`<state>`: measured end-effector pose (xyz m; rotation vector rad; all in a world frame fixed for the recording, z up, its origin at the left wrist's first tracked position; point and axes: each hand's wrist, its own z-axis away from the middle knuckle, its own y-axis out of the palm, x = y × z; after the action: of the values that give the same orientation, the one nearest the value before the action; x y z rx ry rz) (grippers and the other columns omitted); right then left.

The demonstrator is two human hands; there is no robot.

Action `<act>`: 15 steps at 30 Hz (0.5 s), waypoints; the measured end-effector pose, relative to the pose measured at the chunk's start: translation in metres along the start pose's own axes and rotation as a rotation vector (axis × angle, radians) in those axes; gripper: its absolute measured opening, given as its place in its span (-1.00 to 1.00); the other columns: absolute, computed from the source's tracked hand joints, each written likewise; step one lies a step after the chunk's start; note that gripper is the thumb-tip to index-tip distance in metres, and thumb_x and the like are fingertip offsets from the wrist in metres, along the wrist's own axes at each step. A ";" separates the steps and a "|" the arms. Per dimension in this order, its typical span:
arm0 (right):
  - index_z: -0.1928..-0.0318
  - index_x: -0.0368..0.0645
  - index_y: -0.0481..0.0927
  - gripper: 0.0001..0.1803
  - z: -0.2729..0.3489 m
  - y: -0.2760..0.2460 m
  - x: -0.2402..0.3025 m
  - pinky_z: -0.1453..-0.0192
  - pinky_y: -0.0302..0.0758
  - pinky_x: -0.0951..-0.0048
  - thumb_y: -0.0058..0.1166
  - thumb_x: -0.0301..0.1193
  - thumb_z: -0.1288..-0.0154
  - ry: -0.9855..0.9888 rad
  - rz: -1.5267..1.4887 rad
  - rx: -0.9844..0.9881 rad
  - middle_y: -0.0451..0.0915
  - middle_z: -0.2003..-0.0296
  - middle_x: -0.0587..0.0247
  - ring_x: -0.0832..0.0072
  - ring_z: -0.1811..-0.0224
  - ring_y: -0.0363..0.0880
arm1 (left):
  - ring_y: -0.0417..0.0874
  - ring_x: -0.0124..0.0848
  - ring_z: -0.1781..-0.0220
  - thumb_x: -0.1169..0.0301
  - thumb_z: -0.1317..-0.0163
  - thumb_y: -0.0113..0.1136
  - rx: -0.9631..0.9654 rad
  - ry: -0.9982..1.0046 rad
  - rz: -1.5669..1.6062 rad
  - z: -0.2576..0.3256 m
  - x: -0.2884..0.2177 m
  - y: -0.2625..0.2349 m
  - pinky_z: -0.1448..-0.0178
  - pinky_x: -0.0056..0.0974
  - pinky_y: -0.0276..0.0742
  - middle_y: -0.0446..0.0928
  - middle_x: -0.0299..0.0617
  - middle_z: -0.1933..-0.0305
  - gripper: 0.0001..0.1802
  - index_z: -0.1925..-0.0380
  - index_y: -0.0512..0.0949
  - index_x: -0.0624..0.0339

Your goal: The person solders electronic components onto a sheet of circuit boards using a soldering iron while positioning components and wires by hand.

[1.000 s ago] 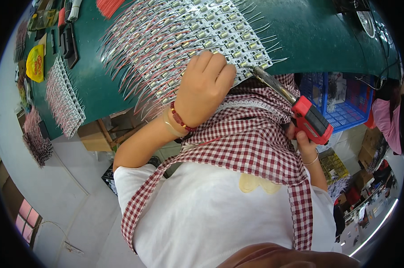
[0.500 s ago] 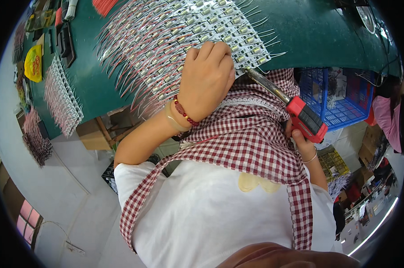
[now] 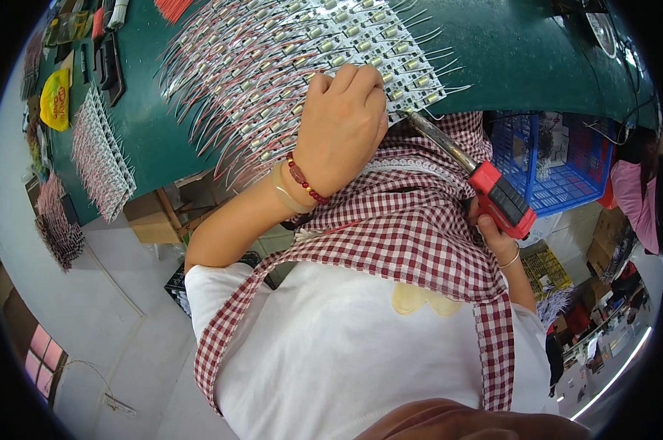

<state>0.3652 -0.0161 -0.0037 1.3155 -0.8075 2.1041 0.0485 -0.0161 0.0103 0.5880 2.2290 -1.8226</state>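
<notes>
A wide panel of white circuit boards (image 3: 361, 44) lies at the near edge of the green table, with rows of small metal parts and many red and white wires. My left hand (image 3: 344, 128) rests over its near edge with fingers curled together; what they pinch is hidden beneath them. In my right hand (image 3: 499, 240) is a soldering iron (image 3: 504, 199) with a red and black handle. Its metal shaft slants up and left, and the tip meets the panel's near right corner, just beside my left fingers.
More wired board panels (image 3: 103, 158) lie at the table's left, near a yellow bag (image 3: 54, 100) and a black tool (image 3: 110, 67). A blue plastic crate (image 3: 566, 187) stands below the table edge at right. Cables (image 3: 628, 121) run over the table's right end. Cardboard boxes (image 3: 152, 218) sit underneath.
Very little differs. My left hand and the soldering iron's tip have shifted only slightly, and both keep their places at the panel's near edge.
</notes>
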 end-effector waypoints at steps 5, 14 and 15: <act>0.39 -0.28 0.57 -0.62 0.003 -0.002 -0.004 0.45 0.41 0.51 0.21 -0.14 -0.14 -0.063 -0.138 -0.134 0.54 0.58 0.28 0.51 0.57 0.49 | 0.45 -0.31 0.18 0.50 0.06 0.23 0.018 0.001 -0.018 0.000 -0.001 -0.001 0.13 -0.21 0.27 0.45 -0.28 0.24 -0.90 0.52 0.49 0.17; 0.39 -0.26 0.58 -0.63 0.003 0.001 -0.009 0.43 0.41 0.53 0.22 -0.15 -0.16 -0.013 -0.160 -0.102 0.55 0.54 0.31 0.54 0.51 0.51 | 0.44 -0.32 0.20 0.49 0.06 0.22 0.020 0.004 -0.030 -0.001 0.000 -0.001 0.15 -0.21 0.27 0.45 -0.28 0.25 -0.90 0.52 0.49 0.16; 0.39 -0.26 0.58 -0.63 0.002 0.001 -0.010 0.43 0.41 0.53 0.22 -0.15 -0.16 -0.014 -0.159 -0.100 0.55 0.54 0.31 0.54 0.51 0.51 | 0.44 -0.32 0.20 0.49 0.06 0.22 0.019 0.002 -0.030 0.000 0.000 0.000 0.15 -0.21 0.27 0.45 -0.28 0.25 -0.90 0.52 0.49 0.16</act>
<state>0.3693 -0.0195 -0.0122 1.2982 -0.7766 1.9089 0.0484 -0.0156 0.0107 0.5630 2.2363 -1.8600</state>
